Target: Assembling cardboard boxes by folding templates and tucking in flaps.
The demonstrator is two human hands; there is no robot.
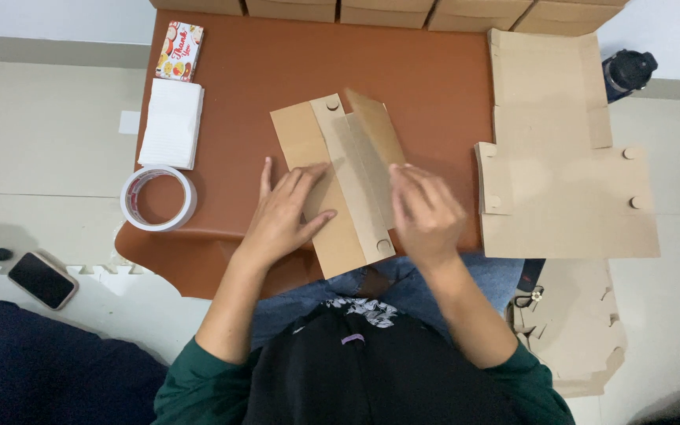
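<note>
I see the flat cardboard box blank [345, 181] lying on the brown table [434, 79], its long axis running away and slightly leftward between my hands. Left hand [285, 211] presses flat, grip spread; right hand [425, 211] curls over the folded flap's right edge, nearer the crease.

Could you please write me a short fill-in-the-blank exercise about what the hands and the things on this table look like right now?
1. Both hands press on a flat piece of ____ that is being folded.
2. The roll of tape lies to the ____ of the left hand.
3. The white stack of paper lies on the ____ table.
4. The right hand has a stack of flat box blanks on its ____ side.

Missing words: cardboard; left; brown; right
</note>
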